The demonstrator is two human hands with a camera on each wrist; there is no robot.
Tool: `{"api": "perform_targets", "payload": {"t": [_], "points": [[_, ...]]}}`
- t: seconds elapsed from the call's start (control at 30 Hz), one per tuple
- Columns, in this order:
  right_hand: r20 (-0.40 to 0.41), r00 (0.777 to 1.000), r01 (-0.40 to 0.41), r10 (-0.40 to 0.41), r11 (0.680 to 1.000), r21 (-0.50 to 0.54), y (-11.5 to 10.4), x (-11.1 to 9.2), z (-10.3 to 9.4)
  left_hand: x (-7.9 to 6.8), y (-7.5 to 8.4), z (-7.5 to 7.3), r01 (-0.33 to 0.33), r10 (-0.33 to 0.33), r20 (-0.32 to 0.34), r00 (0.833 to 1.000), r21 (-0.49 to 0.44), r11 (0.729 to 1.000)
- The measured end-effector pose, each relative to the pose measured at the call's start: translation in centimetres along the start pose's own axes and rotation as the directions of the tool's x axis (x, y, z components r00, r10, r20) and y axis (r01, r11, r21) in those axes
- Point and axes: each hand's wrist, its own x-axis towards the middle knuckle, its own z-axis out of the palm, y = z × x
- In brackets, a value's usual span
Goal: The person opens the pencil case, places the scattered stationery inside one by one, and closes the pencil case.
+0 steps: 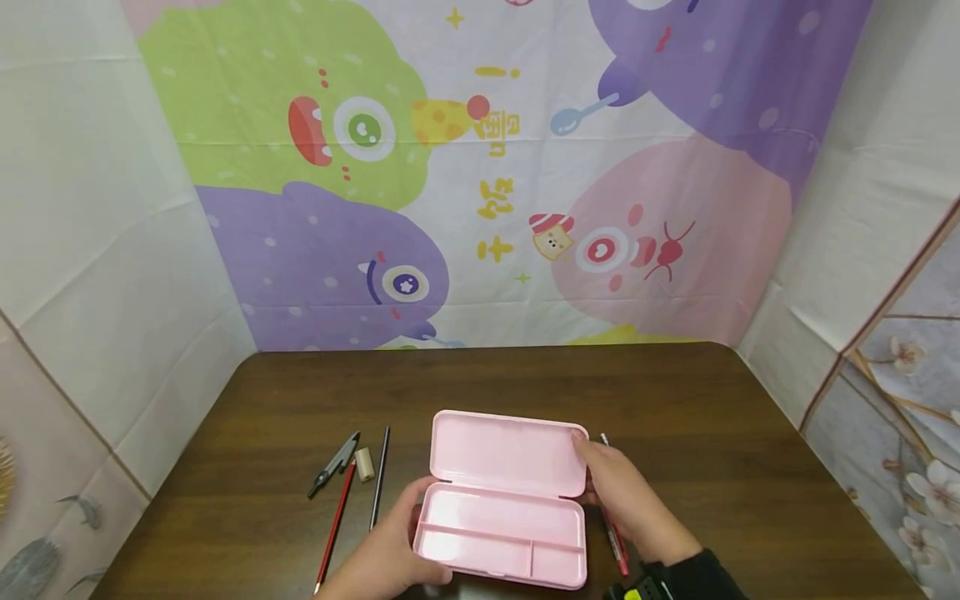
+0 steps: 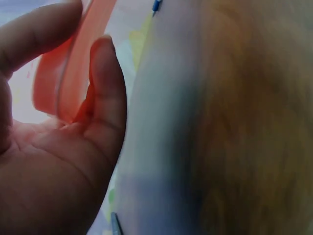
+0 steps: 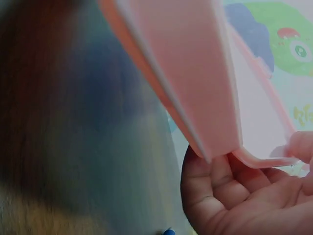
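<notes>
Down low and close to the head camera is the left hand (image 1: 386,550), curled round the left end of a pink case (image 1: 506,510). Its thumb sits by the front corner. On the other end, the right hand (image 1: 630,500) holds on too: its thumb lies on the lid (image 1: 506,454), and its fingers are tucked behind, near the corner of the tray (image 1: 472,550). The case is wide open in the middle, at the near part of the brown table (image 1: 525,375). I cannot tell if its bottom touches the table.

To hold it well, grip both ends just as firmly, so it does not tip. It looks like light plastic, so a soft squeeze should do. The lid could flop, so the right thumb should press gently and not slip into the fold. Watch the red pen (image 1: 618,546) just beside the right hand; a bump could make it roll. The red pencil (image 1: 336,525) and dark pencil (image 1: 380,475) near the left hand need care too.
</notes>
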Motion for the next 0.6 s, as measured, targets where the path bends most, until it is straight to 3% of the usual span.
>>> {"api": "perform_targets", "payload": {"t": [0.2, 0.4, 0.6], "points": [[0.026, 0.997, -0.07, 0.069, 0.997, 0.039, 0.5, 0.5, 0.0, -0.3, -0.3, -0.2, -0.032, 0.032, -0.002, 0.999, 0.131, 0.991], [0.005, 0.995, -0.101, 0.101, 0.993, 0.054, 1.2, 0.6, 0.1, -0.3, 0.1, -0.5, -0.056, 0.06, 0.0, 0.998, 0.33, 0.942], [-0.009, 0.995, -0.102, 0.103, 0.994, 0.044, 1.2, 0.6, 0.3, -0.3, 0.2, -0.6, -0.059, 0.063, 0.001, 0.998, 0.376, 0.925]]}}
